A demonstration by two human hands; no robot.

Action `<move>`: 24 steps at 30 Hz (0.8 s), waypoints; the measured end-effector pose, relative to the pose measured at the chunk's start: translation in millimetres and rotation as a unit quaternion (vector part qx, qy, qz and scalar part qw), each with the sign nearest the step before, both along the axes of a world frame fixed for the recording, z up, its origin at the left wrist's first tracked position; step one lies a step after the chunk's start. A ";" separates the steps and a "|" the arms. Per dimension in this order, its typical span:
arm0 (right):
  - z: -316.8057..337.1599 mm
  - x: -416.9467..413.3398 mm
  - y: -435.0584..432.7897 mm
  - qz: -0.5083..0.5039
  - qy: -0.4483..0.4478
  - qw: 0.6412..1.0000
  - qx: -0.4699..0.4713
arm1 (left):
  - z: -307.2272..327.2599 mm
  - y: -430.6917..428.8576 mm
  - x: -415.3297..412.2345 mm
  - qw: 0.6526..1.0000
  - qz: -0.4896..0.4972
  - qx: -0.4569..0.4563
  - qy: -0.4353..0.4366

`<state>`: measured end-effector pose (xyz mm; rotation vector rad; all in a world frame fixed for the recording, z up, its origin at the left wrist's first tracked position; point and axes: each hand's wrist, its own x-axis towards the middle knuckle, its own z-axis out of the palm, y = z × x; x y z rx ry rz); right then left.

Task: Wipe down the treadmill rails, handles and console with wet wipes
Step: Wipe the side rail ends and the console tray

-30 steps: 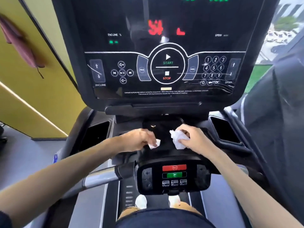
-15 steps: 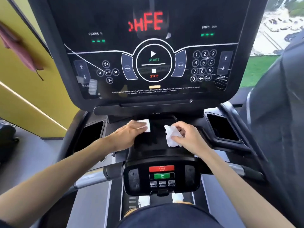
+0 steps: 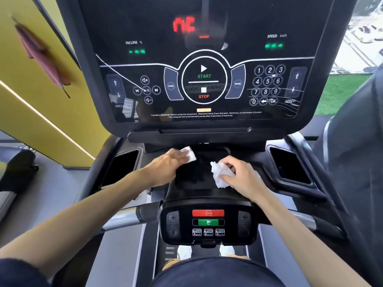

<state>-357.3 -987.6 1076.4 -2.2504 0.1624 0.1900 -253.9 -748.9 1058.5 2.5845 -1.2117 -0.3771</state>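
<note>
Left hand (image 3: 165, 168) grip flat, fingers pressing folded wipe (image 3: 190, 154) on console housing (image 3: 199, 175); right hand (image 3: 243, 177) grip curled, pinching crumpled wipe (image 3: 218, 176) against same housing.

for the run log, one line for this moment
left hand presses flat wipe on console shelf | right hand grips crumpled wipe

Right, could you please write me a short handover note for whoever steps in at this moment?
Left hand: flat, pressing the flat folded white wet wipe onto the black plastic shelf under the glossy black console screen.
Right hand: gripping the crumpled white wet wipe on the same shelf, right of centre.
Done: cannot tell which surfaces are already wiped; the shelf is in progress.
Left, probably: screen, small black control pod with red and green buttons, silver metal handlebars.
</note>
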 end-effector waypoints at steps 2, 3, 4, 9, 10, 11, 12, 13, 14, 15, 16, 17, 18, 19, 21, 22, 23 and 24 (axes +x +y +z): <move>0.1 -0.1 0.1 -0.001 -0.003 1.000 -0.005 | -5.1 -6.0 -5.9 0.995 -0.039 0.042 0.080; -0.3 0.3 0.0 -0.002 -0.004 1.000 -0.004 | -5.7 -6.8 -7.7 0.991 -0.058 0.056 0.110; -0.3 0.5 0.3 -0.001 -0.006 1.000 -0.003 | -3.7 -4.2 -8.3 0.989 -0.060 0.058 0.118; -5.1 0.3 0.3 -0.006 -0.013 1.000 0.009 | 2.3 -4.1 3.8 0.999 0.014 0.041 0.005; -6.2 0.2 -0.3 -0.013 -0.020 1.000 0.019 | 2.6 -14.1 -0.3 0.999 0.001 0.053 0.006; -7.6 0.3 -1.0 -0.022 -0.031 0.999 0.029 | 2.4 -25.2 -5.6 0.998 -0.022 0.056 0.016; -9.3 0.2 -1.5 -0.033 -0.046 0.998 0.037 | 0.5 -36.7 -11.1 0.997 -0.048 0.053 0.034; -11.3 -0.2 -2.2 -0.045 -0.064 0.996 0.038 | -1.4 -45.6 -15.7 0.995 -0.073 0.050 0.055; -12.9 -1.1 -2.5 -0.057 -0.082 0.994 0.034 | -0.9 -49.6 -18.1 0.992 -0.094 0.046 0.070; -14.7 -1.8 -3.1 -0.071 -0.098 0.992 0.025 | 1.0 -48.2 -15.9 0.990 -0.108 0.045 0.074; -15.6 -2.6 -3.6 -0.086 -0.110 0.990 0.016 | 3.6 -41.9 -10.7 0.990 -0.113 0.047 0.069; -16.2 -3.0 -4.1 -0.103 -0.119 0.988 0.010 | 6.6 -32.3 -5.0 0.991 -0.107 0.056 0.056; -16.2 -3.3 -4.6 -0.123 -0.123 0.985 0.014 | 8.9 -22.0 0.8 0.993 -0.090 0.067 0.037; -16.0 -3.5 -5.2 -0.145 -0.124 0.981 0.029 | 10.5 -13.2 6.4 0.995 -0.069 0.076 0.016; -14.5 -3.3 -7.0 -0.184 -0.115 0.973 0.083 | 11.2 -12.3 11.1 0.994 -0.044 0.101 -0.014; -13.9 -3.0 -8.8 -0.200 -0.109 0.968 0.105 | 9.7 -22.1 9.8 0.993 -0.044 0.105 -0.018; -14.1 -2.6 -10.8 -0.213 -0.106 0.963 0.123 | 6.5 -36.2 7.0 0.993 -0.052 0.101 -0.018; -14.2 -2.0 -12.7 -0.224 -0.107 0.958 0.140 | 3.9 -52.0 3.7 0.994 -0.063 0.091 -0.014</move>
